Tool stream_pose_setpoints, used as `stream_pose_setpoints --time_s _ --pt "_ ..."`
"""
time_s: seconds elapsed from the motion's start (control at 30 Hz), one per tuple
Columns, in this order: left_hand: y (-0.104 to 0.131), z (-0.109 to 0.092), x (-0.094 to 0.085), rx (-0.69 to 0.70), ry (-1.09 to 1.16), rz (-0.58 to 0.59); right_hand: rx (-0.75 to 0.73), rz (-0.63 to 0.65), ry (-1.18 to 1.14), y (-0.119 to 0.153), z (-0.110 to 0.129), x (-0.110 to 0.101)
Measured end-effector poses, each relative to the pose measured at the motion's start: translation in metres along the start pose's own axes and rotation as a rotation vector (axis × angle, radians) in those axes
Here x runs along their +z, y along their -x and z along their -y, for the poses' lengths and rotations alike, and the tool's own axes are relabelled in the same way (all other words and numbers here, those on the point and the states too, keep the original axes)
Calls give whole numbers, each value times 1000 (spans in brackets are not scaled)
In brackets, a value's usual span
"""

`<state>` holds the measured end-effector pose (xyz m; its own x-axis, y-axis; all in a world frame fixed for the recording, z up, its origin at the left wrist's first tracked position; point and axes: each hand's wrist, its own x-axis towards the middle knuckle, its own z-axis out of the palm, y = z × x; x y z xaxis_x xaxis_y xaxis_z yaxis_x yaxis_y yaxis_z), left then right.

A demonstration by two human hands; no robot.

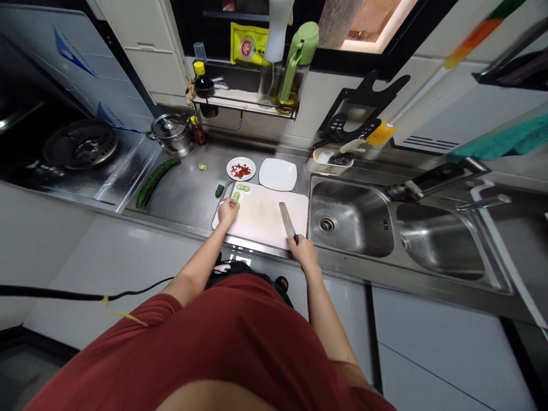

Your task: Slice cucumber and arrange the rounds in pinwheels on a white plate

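My right hand (pixel 303 252) is wrapped round the black handle of a kitchen knife (pixel 286 218). The blade points away from me over the right part of the white cutting board (pixel 265 214). At the board's left side, my left hand (pixel 228 212) is closed in a pinch, with a cucumber slice (pixel 238 205) at its fingertips. Several more cucumber slices (pixel 243 188) lie beyond these fingers, near the board's far left corner. A cut cucumber end (pixel 220 190) rests on the steel counter just left of the board.
Behind the board stand a plate of chopped red pieces (pixel 240 170) and a white square plate (pixel 278 174). A whole cucumber (pixel 156 181) and a few slices (pixel 202 166) lie leftward, near a lidded pot (pixel 172 134). The double sink (pixel 351 220) borders the board's right.
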<state>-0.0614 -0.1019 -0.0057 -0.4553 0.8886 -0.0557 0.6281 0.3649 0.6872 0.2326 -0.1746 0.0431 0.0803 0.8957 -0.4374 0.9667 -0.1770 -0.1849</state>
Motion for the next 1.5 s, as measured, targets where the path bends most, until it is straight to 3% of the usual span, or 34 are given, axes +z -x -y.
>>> stream_pose_setpoints --time_s 0.37,1.03,1.23,1.5 --pt "-6 9 -8 -31 -127 -26 13 28 17 -4 0 1" --pt "-8 11 -10 52 -209 -37 28 64 -13 -4 4 -2" --pt "-14 -6 -9 132 -171 -55 43 52 -14 -5 4 1" --pt "-39 -39 12 192 -217 8 73 65 -35 -3 7 0"
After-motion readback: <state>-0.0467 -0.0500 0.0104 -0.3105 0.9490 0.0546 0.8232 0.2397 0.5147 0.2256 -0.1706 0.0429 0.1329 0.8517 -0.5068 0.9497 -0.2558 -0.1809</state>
